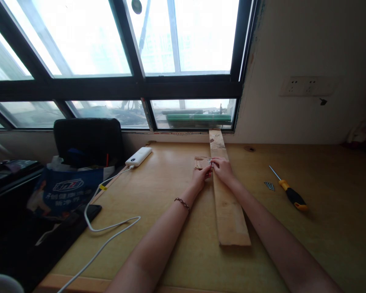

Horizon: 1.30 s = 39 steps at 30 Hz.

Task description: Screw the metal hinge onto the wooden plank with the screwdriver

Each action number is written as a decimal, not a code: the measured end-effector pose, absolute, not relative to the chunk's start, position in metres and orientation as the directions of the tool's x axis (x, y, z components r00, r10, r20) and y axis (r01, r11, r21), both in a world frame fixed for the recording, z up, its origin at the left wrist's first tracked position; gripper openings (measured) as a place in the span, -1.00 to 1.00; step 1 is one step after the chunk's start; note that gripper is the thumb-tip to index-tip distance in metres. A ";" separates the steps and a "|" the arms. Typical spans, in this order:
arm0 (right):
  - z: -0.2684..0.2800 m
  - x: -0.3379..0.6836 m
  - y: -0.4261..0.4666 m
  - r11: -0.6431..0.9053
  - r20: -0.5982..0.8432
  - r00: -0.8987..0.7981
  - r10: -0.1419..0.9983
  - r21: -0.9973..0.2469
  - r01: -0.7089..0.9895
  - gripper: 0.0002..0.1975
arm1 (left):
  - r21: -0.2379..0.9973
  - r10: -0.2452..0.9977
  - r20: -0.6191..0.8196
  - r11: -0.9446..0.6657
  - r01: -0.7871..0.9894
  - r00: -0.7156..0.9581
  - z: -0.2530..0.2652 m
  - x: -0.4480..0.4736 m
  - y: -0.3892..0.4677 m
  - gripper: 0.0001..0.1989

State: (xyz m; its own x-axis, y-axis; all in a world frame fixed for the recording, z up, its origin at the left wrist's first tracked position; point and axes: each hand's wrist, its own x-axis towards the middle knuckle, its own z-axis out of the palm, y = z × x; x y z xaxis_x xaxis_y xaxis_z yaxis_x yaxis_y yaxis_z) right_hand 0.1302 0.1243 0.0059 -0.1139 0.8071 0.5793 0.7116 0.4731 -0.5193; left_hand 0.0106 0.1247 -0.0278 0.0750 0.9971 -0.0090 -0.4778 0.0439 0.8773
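Note:
A long wooden plank (pixel 230 207) lies lengthwise on the table, its far end near the window. Against its left side, by my fingers, is a short wooden block (pixel 201 162). My left hand (pixel 200 179) is at the block's near edge, its fingers closed in a pinch. Over the plank, my right hand (pixel 222 169) also pinches, its fingertips meeting those of the left. Between the fingertips shows a small shiny metal piece (pixel 211 162); its kind is too small to make out, and the fingers partly cover it.
Several screws (pixel 269 186) lie right of the plank, beside a yellow-and-black screwdriver (pixel 293 197). On the left of the wooden table (pixel 171 228) sits a white power bank (pixel 139 156) with a white cable (pixel 110 228). A black chair (pixel 87 140) and blue bag (pixel 70 191) stand beyond its left edge.

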 end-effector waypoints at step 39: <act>0.003 0.311 0.043 -0.464 0.109 0.480 0.871 -0.141 0.874 -0.82 | 0.887 0.997 -0.065 0.077 -0.455 0.043 -0.025 0.012 0.122 -0.73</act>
State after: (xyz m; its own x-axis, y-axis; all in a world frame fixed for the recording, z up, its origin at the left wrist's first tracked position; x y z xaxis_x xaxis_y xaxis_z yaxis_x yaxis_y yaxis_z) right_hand 0.3109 0.0426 0.0025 0.4797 0.8706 0.1094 0.8745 -0.4642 -0.1407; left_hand 0.0122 0.1216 -0.0250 0.0434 0.9970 -0.0645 -0.4552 0.0772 0.8870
